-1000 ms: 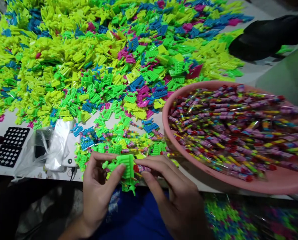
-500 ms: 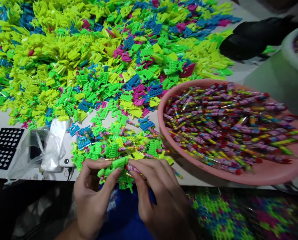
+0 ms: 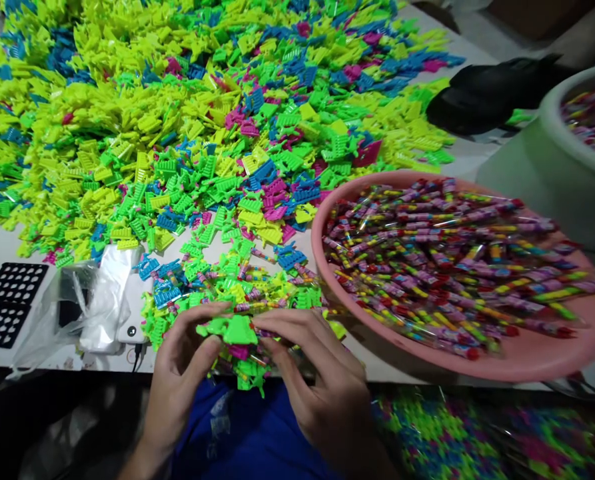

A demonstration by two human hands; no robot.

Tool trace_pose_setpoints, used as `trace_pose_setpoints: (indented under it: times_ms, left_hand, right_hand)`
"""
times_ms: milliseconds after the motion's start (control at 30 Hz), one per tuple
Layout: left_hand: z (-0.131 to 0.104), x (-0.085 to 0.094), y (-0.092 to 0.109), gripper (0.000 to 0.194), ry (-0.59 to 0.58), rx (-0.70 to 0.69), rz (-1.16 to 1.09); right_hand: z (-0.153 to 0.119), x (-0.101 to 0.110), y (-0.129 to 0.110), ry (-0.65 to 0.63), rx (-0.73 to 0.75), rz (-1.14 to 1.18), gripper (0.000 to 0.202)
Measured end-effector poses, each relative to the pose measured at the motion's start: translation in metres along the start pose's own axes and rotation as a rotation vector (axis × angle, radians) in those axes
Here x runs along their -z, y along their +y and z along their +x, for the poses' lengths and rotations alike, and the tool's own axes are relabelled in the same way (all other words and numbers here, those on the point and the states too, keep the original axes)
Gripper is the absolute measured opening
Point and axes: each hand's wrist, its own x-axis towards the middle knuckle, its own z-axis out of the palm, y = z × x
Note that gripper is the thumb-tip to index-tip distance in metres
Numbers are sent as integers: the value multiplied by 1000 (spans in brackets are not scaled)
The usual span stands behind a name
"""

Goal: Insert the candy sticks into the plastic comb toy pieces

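Note:
At the table's near edge, my left hand (image 3: 184,363) pinches a bright green plastic piece (image 3: 240,331) between thumb and fingers. Opposite it, my right hand (image 3: 322,367) has its thumb and fingers closed on a thin candy stick in a purple and red wrapper (image 3: 263,330), touching the green piece's right end. Just beneath them are more green and pink pieces (image 3: 247,373), partly hidden. A small pile of green pieces and wrapped sticks (image 3: 247,290) lies beyond my fingers.
A large heap of yellow, green, blue and pink pieces (image 3: 127,120) covers the back. Right stands a pink basin (image 3: 537,365) of wrapped sticks, with a pale bucket (image 3: 517,147) behind. Left lie a white phone (image 3: 138,313), clear bags (image 3: 104,307) and a black dotted sheet (image 3: 12,300).
The green piece has turned between my fingers, showing a flatter face. My hands stay close together. The camera view has shifted slightly.

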Motion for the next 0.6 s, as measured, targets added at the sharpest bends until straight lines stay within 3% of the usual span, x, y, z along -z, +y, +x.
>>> trace_pose_setpoints:
  times_ms: [133, 233, 467, 600]
  left_hand:
    - [-6, -4, -9, 48, 73, 21, -11]
    - [-10, -12, -13, 42, 159, -19, 52]
    - [-13, -26, -9, 29, 206, -154, 162]
    - [-7, -24, -6, 27, 235, -211, 204]
  right_hand:
    - [0, 1, 6, 52, 69, 1, 35]
    - [1, 4, 8, 27, 47, 27, 32]
    - [5, 13, 11, -87, 42, -124, 35]
    - [8, 19, 9, -148, 69, -154, 42]
